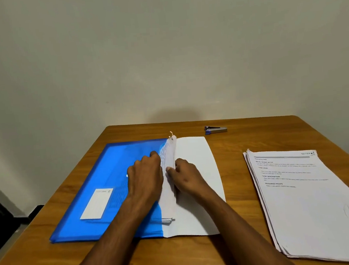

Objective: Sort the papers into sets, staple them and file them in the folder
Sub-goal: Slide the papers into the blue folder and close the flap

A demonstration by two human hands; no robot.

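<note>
One view only, from the person's head, looking forward and down across the brown wooden worktop (243, 139) toward a plain pale wall (162, 49). It sits close: both forearms reach in from the bottom edge, and wide-angle bending curves the worktop's edges.

Stapler (215, 129) prob. behind folder (111, 188), papers (301, 195) rt.

Two bare forearms in shot, no sleeves showing, and the left hand (144, 177) and right hand (186, 179) wear no gloves, rings or watch.
</note>
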